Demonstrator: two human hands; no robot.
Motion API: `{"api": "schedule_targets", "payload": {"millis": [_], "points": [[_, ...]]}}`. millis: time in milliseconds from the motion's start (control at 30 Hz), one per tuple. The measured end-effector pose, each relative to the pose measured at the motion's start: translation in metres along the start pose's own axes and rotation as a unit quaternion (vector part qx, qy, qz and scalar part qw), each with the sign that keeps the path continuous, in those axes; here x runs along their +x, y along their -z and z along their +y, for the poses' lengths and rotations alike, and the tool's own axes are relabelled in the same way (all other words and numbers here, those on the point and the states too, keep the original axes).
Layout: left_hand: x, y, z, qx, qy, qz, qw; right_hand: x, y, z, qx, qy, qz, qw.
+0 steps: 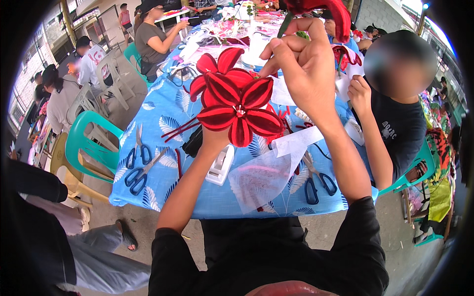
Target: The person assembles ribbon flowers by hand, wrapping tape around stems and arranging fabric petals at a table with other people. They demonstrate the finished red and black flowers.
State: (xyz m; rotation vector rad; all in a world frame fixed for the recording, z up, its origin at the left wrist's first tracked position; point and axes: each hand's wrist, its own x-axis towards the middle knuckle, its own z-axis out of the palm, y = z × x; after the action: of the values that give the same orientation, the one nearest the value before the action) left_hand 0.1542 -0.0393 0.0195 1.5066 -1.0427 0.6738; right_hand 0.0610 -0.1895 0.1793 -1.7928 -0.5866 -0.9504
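Note:
Red fuzzy-petalled flowers (239,111) with dark stripes form a bunch in front of me. My left hand (217,138) is closed beneath them, its fingers mostly hidden by the petals. Raised at the upper right, my right hand (311,74) pinches the green stem of another red flower (335,15), which is partly cut off by the top edge. Under my arms lie a white tape dispenser (220,165) and a translucent white sheet (261,185).
The table's blue leaf-patterned cloth (148,185) holds dark-handled scissors (140,176) at left and another pair of scissors (318,180) at right. A co-worker (402,118) sits close on my right. Green chairs (81,143) stand left, near a passer-by's legs (98,251).

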Motion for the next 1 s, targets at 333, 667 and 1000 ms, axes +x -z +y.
{"api": "schedule_targets", "payload": {"millis": [333,667,1000], "points": [[-0.013,-0.003,-0.020,-0.011,0.035,0.053,0.998,0.005,0.003,0.005,-0.001,0.006,-0.003,1.000],[-0.006,-0.002,-0.017,-0.034,0.041,0.063,0.997,0.007,-0.003,-0.002,-0.028,0.006,-0.014,0.999],[0.010,0.005,0.007,-0.025,0.049,0.104,0.993,0.012,-0.007,0.005,-0.069,0.013,-0.020,0.997]]}}
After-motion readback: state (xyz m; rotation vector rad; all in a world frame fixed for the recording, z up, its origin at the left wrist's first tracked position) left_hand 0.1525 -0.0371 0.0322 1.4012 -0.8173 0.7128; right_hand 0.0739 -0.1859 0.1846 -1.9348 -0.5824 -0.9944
